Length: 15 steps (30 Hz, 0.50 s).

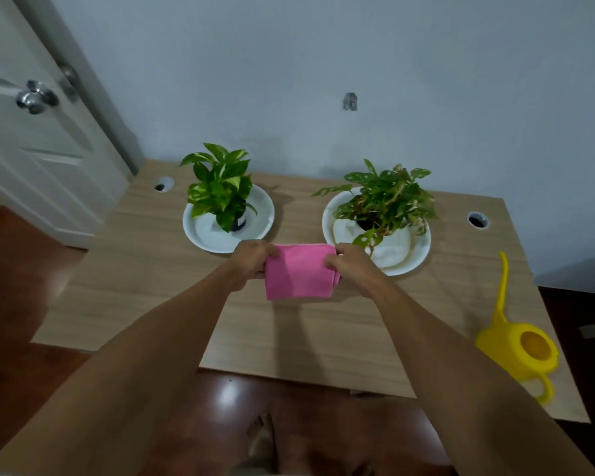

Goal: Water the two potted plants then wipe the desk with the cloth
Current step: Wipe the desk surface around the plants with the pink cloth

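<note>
Here the left hand [251, 257] and right hand [349, 261] each grip the pink cloth [299, 273].

No readable text, labels, brands or numbers anywhere in view.

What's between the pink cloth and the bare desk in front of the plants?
Nothing visible. Both hands, left hand and right hand, hold the pink cloth above the bare desk; the watering can sits off right.

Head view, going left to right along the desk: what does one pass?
Left cable hole → left potted plant on its white plate → pink cloth → right potted plant → right cable hole → yellow watering can.
</note>
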Motion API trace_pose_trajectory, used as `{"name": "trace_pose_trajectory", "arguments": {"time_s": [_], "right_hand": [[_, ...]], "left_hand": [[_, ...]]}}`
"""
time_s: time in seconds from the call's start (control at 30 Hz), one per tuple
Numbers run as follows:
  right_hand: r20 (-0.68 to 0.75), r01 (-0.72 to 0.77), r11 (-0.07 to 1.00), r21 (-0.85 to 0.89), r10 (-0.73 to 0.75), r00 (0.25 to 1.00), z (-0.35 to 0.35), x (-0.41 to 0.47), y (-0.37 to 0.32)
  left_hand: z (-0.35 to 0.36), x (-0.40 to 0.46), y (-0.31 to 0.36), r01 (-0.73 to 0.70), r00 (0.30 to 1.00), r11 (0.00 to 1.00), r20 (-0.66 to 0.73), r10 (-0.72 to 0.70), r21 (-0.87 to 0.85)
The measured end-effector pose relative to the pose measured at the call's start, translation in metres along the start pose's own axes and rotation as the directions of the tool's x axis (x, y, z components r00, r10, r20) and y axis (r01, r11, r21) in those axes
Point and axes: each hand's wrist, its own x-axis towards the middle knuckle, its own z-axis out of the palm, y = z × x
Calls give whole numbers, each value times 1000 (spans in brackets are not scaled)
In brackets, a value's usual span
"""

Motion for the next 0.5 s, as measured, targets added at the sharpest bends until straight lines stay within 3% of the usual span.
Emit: {"name": "trace_pose_trajectory", "arguments": {"time_s": [0.17, 0.33, 0.43, 0.5], "right_hand": [[-201, 73, 997, -32, -78, 976, 28, 25, -14], [-356, 148, 986, -78, -166, 920, 44, 39, -11], [-304, 66, 997, -35, -73, 950, 56, 40, 2], [-233, -38, 992, -118, 9, 972, 64, 37, 15]], "left_hand": [[-32, 31, 4, -174, 981, 964, -51, 188, 201], [-35, 47, 4, -271, 949, 933, -98, 300, 236], [-33, 49, -16, -228, 964, 934, -73, 257, 276], [-32, 52, -35, -189, 980, 941, -9, 199, 282]]}}
